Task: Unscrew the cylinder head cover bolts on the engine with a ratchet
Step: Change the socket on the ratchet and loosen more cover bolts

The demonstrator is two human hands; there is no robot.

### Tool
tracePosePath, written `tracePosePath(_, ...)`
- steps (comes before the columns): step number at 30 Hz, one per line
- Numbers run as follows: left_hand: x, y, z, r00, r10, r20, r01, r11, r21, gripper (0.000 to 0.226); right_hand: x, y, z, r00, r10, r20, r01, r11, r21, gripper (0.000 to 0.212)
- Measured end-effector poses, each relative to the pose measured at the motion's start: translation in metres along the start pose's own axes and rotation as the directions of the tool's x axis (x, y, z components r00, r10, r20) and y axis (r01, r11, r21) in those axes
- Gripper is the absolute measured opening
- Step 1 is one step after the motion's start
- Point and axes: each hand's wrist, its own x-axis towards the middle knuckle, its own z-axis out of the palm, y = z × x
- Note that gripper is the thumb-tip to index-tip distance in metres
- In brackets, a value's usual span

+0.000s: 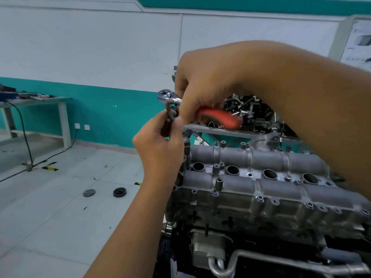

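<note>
Above the engine [261,187], right hand [202,83] holds the ratchet [170,97] near its head while left hand [160,141] pinches what looks like its socket extension [170,114], probably seating it for the bolts.

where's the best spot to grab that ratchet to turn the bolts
Grip the red handle, wrapping the fingers around it from above, out toward its free end. The ratchet is held in the air above the engine, handle pointing right and metal head left. The handle is the long, thick part, so it likely gives the most leverage; the left hand can steady the socket end below the head.
</note>
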Motion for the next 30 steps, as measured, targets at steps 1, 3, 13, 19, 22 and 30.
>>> tracePosePath(1, 0.000, 0.000, 0.001, 0.999, -0.030, 0.014, 0.030, 0.999, -0.028, 0.006, 0.005, 0.003, 0.001, 0.996, -0.018, -0.092, 0.010, 0.996, -0.088, 0.007)
tracePosePath(3, -0.001, 0.000, 0.001, 0.998, -0.059, 0.038, 0.061, 0.996, -0.066, 0.009, 0.010, 0.003, 0.007, 0.941, -0.060, -0.332, -0.023, 0.970, -0.240, 0.009)
tracePosePath(13, 0.003, 0.000, 0.002, 0.994, -0.071, 0.081, 0.078, 0.992, -0.097, 0.014, 0.009, 0.007, 0.009, 0.946, -0.051, -0.320, -0.021, 0.976, -0.218, 0.013)
tracePosePath(19, 0.004, -0.002, 0.001, 0.996, -0.066, 0.057, 0.071, 0.995, -0.074, 0.025, 0.003, 0.009, 0.000, 0.999, -0.011, -0.032, 0.011, 1.000, 0.017, 0.008)
tracePosePath(22, 0.002, -0.002, 0.001, 0.993, -0.066, 0.102, 0.075, 0.993, -0.087, 0.012, 0.008, 0.008, 0.008, 0.949, -0.035, -0.315, -0.028, 0.981, -0.193, 0.016)
tracePosePath(30, 0.002, 0.000, 0.002, 0.993, -0.032, 0.113, 0.039, 0.997, -0.060, 0.005, 0.010, 0.012, 0.001, 0.967, -0.048, -0.251, -0.001, 0.981, -0.192, 0.020)
